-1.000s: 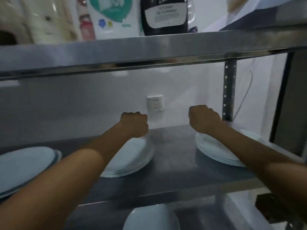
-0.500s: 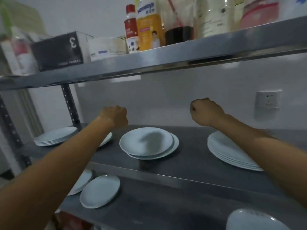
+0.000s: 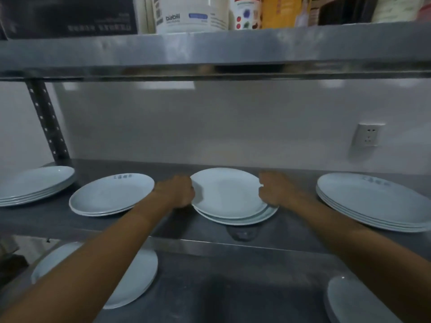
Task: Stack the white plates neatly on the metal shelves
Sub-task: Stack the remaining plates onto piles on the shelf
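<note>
A small stack of white plates (image 3: 227, 194) sits in the middle of the metal shelf (image 3: 210, 234), its top plate shifted off the ones under it. My left hand (image 3: 177, 191) grips the stack's left rim with curled fingers. My right hand (image 3: 274, 191) grips its right rim the same way. Other white plate stacks stand on this shelf at the far left (image 3: 32, 183), left of centre (image 3: 112, 193) and right (image 3: 373, 200).
The lower shelf (image 3: 221, 287) holds plates at the left (image 3: 137, 278) and at the right corner (image 3: 349, 299). An upper shelf (image 3: 210, 50) just overhead carries boxes, tubs and bottles. A perforated post (image 3: 46, 120) stands at the left; a wall socket (image 3: 367, 135) at the right.
The view swung left along the shelf. Both hands, held as fists above the shelf before, have dropped down and taken hold of the middle stack's two rims.
</note>
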Motion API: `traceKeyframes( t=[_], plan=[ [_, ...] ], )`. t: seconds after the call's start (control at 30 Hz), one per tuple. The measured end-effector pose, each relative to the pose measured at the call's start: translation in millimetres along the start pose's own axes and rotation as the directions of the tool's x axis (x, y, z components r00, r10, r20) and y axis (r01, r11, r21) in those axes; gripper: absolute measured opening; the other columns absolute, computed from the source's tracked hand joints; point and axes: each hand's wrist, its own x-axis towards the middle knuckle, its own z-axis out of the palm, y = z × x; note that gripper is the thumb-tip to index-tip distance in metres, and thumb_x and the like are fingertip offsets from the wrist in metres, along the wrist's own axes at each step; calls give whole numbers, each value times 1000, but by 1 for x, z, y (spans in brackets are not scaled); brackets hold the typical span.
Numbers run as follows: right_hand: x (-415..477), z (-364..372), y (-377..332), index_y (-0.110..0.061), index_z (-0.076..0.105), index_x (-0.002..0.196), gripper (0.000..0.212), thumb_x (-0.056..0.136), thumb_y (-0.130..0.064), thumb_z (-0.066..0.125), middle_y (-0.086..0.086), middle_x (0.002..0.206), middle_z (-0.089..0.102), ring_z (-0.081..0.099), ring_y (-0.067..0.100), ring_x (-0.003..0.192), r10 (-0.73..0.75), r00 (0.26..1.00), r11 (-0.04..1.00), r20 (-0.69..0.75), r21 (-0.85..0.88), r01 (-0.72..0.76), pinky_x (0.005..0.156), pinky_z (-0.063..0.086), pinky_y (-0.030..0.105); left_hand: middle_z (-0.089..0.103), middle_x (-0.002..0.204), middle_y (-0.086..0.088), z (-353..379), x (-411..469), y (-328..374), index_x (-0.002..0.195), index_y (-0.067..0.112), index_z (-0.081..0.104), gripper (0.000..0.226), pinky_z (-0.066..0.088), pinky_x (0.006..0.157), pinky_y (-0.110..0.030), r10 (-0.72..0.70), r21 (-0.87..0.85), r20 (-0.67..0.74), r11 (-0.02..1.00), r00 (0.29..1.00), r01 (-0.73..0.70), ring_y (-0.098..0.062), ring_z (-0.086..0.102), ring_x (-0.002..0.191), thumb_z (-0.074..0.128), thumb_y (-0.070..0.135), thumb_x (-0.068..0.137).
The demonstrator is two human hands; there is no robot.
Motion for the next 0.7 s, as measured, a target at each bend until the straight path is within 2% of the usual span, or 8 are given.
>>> traceKeyframes(
  t=[0.17,0.3,0.47,0.53,0.63,0.7],
  plan=[
    [2,-16,-1,-6,53,120,30,91,-14,49,18,120,59,59,35,102,86,996,996,-22,-10,-86,78,47,33,54,132,-10,-12,7,2,125,14,53,40,42,97,-42,63,98,55,993,996,-69,-30,53,116,38,30,91],
    [-2,-32,3,-8,57,114,26,88,-9,50,15,114,62,60,33,99,146,988,989,-56,-24,-147,83,52,36,56,129,-9,-19,8,11,120,15,56,39,42,96,-41,89,113,49,989,995,-94,-31,54,115,38,30,90],
    [-20,-13,12,-6,52,119,29,91,-11,49,16,120,59,59,33,105,131,991,987,-25,-95,-133,80,46,34,59,125,-5,1,0,27,120,18,58,38,42,91,-37,111,259,8,960,994,-109,-28,57,113,42,29,87],
    [-22,-8,14,-5,53,118,28,91,-10,50,17,121,59,58,34,107,91,994,990,-55,-102,-96,83,46,35,62,122,-2,1,1,31,115,19,61,36,42,89,-35,141,373,-40,920,989,-116,-25,59,111,42,31,87],
    [-26,-13,13,-5,60,110,24,93,-12,46,16,118,64,60,34,105,57,997,995,-61,-78,-62,85,48,33,65,115,1,-5,4,37,109,21,64,34,38,80,-32,236,595,-64,789,970,-153,-22,61,105,41,29,86],
    [-32,-16,12,-3,65,105,29,94,-15,42,16,115,67,61,34,104,20,999,998,-30,-60,-22,92,49,39,65,113,1,-5,2,38,106,20,65,32,35,76,-32,269,628,-69,760,961,-168,-22,62,102,41,28,85]
  ],
)
